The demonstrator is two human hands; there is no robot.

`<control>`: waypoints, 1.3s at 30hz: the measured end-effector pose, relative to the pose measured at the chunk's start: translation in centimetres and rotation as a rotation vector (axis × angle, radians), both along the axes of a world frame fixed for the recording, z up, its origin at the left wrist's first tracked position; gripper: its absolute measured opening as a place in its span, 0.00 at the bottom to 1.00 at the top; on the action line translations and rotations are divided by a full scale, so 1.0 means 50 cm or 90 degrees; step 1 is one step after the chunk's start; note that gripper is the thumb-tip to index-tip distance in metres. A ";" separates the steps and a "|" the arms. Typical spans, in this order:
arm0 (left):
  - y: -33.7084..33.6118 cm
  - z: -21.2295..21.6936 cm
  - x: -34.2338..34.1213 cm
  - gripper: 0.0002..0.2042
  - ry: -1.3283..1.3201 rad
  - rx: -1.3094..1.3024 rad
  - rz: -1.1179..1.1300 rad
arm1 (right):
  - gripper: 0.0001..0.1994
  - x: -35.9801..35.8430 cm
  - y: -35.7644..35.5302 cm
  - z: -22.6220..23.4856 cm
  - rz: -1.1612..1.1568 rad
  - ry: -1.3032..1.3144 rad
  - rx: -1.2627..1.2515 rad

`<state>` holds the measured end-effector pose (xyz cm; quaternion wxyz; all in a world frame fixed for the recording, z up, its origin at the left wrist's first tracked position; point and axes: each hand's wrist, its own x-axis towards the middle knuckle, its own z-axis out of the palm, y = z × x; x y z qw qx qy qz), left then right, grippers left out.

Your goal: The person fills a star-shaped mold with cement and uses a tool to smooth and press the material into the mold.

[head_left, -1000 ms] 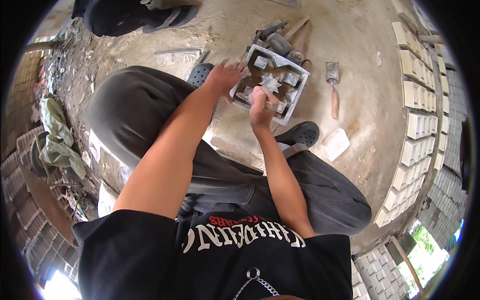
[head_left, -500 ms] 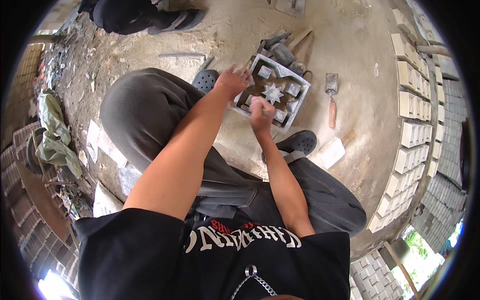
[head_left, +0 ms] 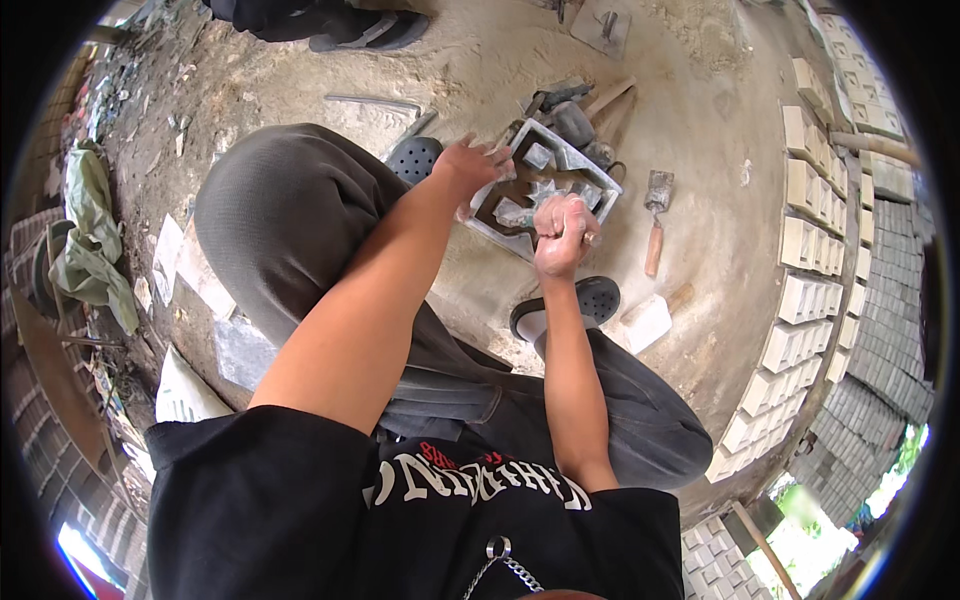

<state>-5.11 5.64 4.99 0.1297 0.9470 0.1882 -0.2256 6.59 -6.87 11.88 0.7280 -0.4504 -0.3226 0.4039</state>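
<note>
1. Broadly, the dusty concrete floor (head_left: pixel 480 70) filled the view, and everything below is placed against the square grey mould (head_left: pixel 545 190) that lay on it ahead of the squatting person, turned corner-on like a diamond, one diagonal running away from the person.
2. Right of the mould, well apart, rows of pale cast blocks (head_left: pixel 800 300) curved along the floor's edge.
3. Near side of the mould, the person's dark sandal (head_left: pixel 585 300) rested on the floor, with a pale block (head_left: pixel 645 322) just beside it.
4. Left of the mould, a second dark sandal (head_left: pixel 415 158) showed past the knee.
5. Just right of the mould lay a trowel (head_left: pixel 655 215) with an orange handle, its long axis pointing roughly toward the person.
6. At the mould's left corner, the left hand (head_left: pixel 470 170) lay with fingers spread, touching the frame's rim.
7. At the mould's near corner, the right hand (head_left: pixel 560 232) was closed into a fist; I could not tell what it gripped, if anything.
8. Both hands sat at the mould, the left touching it outright.
</note>
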 end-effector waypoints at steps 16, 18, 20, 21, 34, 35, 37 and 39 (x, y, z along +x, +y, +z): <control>-0.002 -0.005 0.007 0.57 0.005 -0.032 0.037 | 0.18 -0.031 0.048 -0.040 -0.003 0.016 -0.123; -0.003 0.000 0.007 0.57 0.006 -0.026 0.037 | 0.17 -0.022 0.035 -0.056 0.024 0.023 -0.080; 0.002 0.012 0.015 0.57 0.012 -0.017 0.030 | 0.19 -0.019 0.023 -0.121 -0.020 -0.077 -0.113; -0.004 0.014 0.023 0.57 0.011 -0.021 0.024 | 0.19 -0.005 0.023 -0.175 -0.007 -0.148 -0.092; 0.003 0.003 0.024 0.58 0.032 -0.027 0.046 | 0.18 -0.007 0.065 -0.121 0.062 -0.177 -0.183; -0.007 0.007 0.019 0.57 0.041 -0.034 0.045 | 0.18 -0.014 0.064 -0.094 0.071 -0.142 -0.206; 0.007 0.019 0.012 0.56 0.025 -0.037 0.049 | 0.18 -0.025 0.070 -0.039 0.071 -0.176 -0.177; -0.003 0.014 0.010 0.56 -0.002 -0.044 0.039 | 0.18 -0.036 0.057 -0.016 0.072 -0.252 -0.165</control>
